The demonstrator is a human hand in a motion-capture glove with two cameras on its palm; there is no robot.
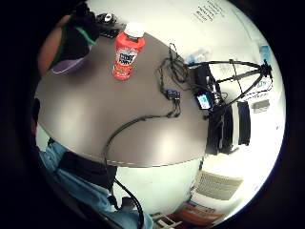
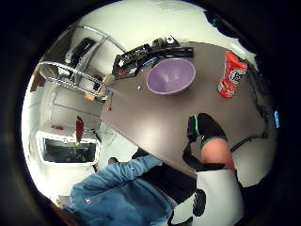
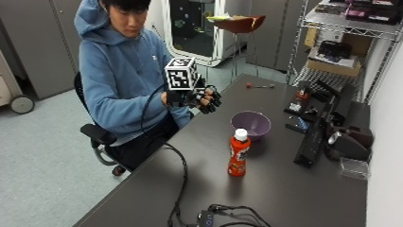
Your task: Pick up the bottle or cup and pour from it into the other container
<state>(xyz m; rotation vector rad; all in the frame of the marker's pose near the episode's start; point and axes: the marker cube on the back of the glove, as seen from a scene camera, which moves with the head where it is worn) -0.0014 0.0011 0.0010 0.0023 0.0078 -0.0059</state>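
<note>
The person in the blue hoodie sits at the near edge of the dark worktop (image 3: 302, 189) with the gloved right hand (image 3: 203, 99) raised above its edge, held in the air in front of the chest. The fingers hang loosely curled and hold nothing; the hand touches no object.

Out past that hand, further onto the worktop, a purple bowl (image 3: 250, 125) sits upright. Just beyond the bowl, and close beside it without clearly touching, a red bottle (image 3: 239, 153) with a white cap stands upright on the surface. Both are well apart from the hand.

Farther along the worktop from the hand, a black cable (image 3: 182, 175) trails toward a small bundle of wires near the end, and dark equipment (image 3: 315, 137) lies beyond the bowl along the wall.
</note>
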